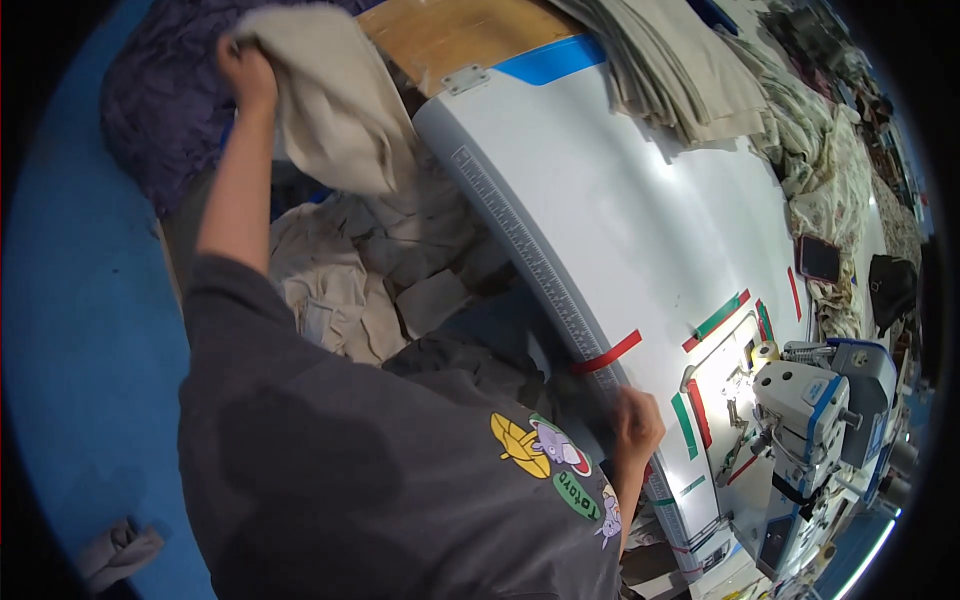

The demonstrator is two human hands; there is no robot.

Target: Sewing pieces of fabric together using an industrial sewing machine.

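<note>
Left hand raised high, grip closed on a beige cloth piece hanging over a heap of beige cut pieces beside the table. Right hand rests at the white table edge by the ruler strip; its grip cannot be told. Sewing machine far right.

a white sewing machine is seen at the right of the grey table. folded beige cloths are stacked at its far end. a dark phone is laid near patterned fabric. red and green tape strips are stuck beside the machine.
</note>
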